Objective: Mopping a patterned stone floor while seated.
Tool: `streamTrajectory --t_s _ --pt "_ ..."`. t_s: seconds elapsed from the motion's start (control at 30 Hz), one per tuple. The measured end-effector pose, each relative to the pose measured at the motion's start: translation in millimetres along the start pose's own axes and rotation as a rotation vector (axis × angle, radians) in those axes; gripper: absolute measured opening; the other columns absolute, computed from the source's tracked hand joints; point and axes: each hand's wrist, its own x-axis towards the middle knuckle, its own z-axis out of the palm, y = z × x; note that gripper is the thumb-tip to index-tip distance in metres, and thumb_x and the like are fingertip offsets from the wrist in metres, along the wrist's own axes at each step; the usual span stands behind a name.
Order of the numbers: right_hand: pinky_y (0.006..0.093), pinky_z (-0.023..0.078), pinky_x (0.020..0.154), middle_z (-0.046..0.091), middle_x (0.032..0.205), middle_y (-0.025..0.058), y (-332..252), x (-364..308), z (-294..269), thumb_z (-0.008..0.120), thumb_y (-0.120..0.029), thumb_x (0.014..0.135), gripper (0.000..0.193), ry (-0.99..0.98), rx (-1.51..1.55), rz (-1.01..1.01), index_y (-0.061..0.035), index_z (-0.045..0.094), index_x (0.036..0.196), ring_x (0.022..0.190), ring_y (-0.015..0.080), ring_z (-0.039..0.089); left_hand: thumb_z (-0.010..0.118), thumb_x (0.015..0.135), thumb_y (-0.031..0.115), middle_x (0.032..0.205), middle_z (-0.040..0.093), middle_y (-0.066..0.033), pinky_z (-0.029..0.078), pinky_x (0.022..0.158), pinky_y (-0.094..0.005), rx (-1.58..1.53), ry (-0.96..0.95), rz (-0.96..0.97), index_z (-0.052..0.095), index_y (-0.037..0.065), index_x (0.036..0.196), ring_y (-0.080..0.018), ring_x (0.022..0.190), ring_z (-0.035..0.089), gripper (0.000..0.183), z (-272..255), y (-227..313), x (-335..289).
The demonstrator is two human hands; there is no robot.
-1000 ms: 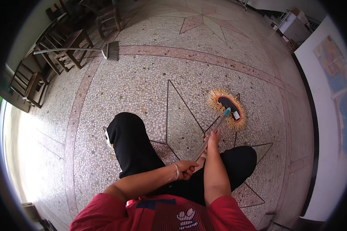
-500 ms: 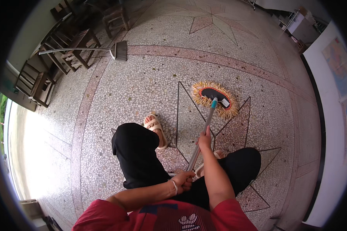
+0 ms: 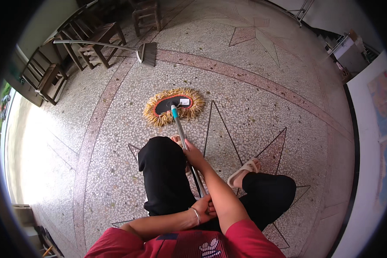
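A flat mop (image 3: pixel 152 118) with a fringe of yellow-beige strands and a dark oval plate lies on the speckled stone floor ahead of my left knee. Its silver pole, teal at the joint, slants back toward my waist. Partway down the pole, my right hand (image 3: pixel 194 155) is wrapped around it. My left hand (image 3: pixel 205 207), with a bracelet at the wrist, is closed on the pole's upper end, close to my body. The right forearm crosses just beside the left hand and partly hides its fingers.
A long-handled broom (image 3: pixel 147 54) rests by wooden chairs (image 3: pixel 51 77) at the far left. Bright light falls through a doorway at the left. A white board with pictures (image 3: pixel 370 124) stands along the right side. Small dark bits dot the patterned floor (image 3: pixel 253 99).
The mop head has swung from the right of my feet over to the left, and the pole now leans left. Both hands keep their grip. My right foot has stepped into fuller view.
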Motion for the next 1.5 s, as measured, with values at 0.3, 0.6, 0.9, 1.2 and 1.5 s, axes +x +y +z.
streamTrajectory --t_s 0.3,0.6,0.9,1.2,1.5 --pt "0.0292 0.047 0.048 0.055 0.095 0.0056 16 -19 -101 0.052 -0.016 0.087 0.054 0.287 0.335 0.28 -0.0186 0.034 0.139 0.06 0.0134 0.053 0.045 0.089 0.017 0.053 0.034 0.0083 0.024 0.04 -0.021 0.23 -0.013 -0.201 0.042 0.018 0.068 -0.0053 0.041 0.029 0.021 39 3 44" --pt "0.0327 0.044 0.042 0.052 0.098 0.01 106 -60 -207 0.045 -0.014 0.091 0.059 0.903 0.707 0.359 -0.0219 0.018 0.143 0.058 0.0164 0.051 0.058 0.084 0.018 0.053 0.036 0.0071 0.017 0.035 -0.0218 0.656 0.101 -0.167 0.044 0.018 0.076 -0.0045 0.037 0.027 0.016 51 27 102" --pt "0.0324 0.044 0.049 0.051 0.101 0.0078 71 -49 -187 0.038 -0.017 0.094 0.056 1.016 0.619 0.465 -0.023 0.014 0.144 0.06 0.0159 0.048 0.056 0.085 0.021 0.051 0.034 0.0075 0.016 0.034 -0.0211 0.715 0.188 -0.117 0.041 0.017 0.069 -0.0045 0.036 0.025 0.022 54 49 77" --pt "0.0312 0.045 0.042 0.05 0.07 0.0063 16 17 -103 0.044 -0.015 0.089 0.059 0.348 0.29 0.321 -0.0215 0.022 0.143 0.052 0.0138 0.049 0.053 0.084 0.017 0.05 0.03 0.0064 0.019 0.037 -0.0226 0.19 0.179 0.059 0.038 0.017 0.068 -0.0069 0.039 0.024 0.022 35 26 44" --pt "0.0386 0.038 0.095 0.047 0.123 0.0283 12 38 8 0.051 -0.026 0.082 0.058 -0.101 -0.043 -0.041 -0.01 0.036 0.136 0.113 0.0371 0.049 0.04 0.09 0.022 0.049 0.035 0.0041 0.025 0.042 -0.0246 -0.117 0.227 0.131 0.043 0.016 0.061 -0.0105 0.04 0.027 0.029 43 17 28"
